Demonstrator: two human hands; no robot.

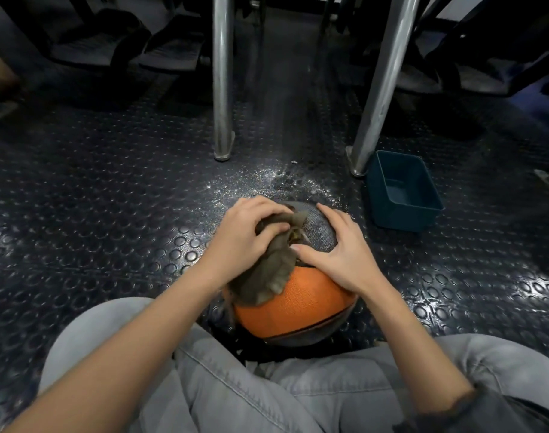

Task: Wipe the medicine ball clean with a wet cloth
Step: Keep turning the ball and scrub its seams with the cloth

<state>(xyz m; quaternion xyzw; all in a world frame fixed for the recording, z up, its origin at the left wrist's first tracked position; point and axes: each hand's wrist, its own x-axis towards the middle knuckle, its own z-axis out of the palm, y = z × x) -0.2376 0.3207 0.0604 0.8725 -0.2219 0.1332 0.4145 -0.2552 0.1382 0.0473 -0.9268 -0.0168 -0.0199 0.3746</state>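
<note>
Your left hand (pixel 243 237) clutches the crumpled brown cloth (pixel 267 273) atop the orange-and-grey medicine ball (pixel 307 303); right hand (pixel 341 260) spread-fingered. Upper right: teal plastic tub (pixel 404 214).

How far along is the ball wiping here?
Done: the cloth is on the medicine ball. In hand: the left hand grips it atop the ball; the right hand steadies. Left: the grey panel looks speckled, so more wiping seems needed.

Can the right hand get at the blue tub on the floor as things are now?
Probably yes: bare floor lies between the right hand, resting on the ball, and the tub.
</note>
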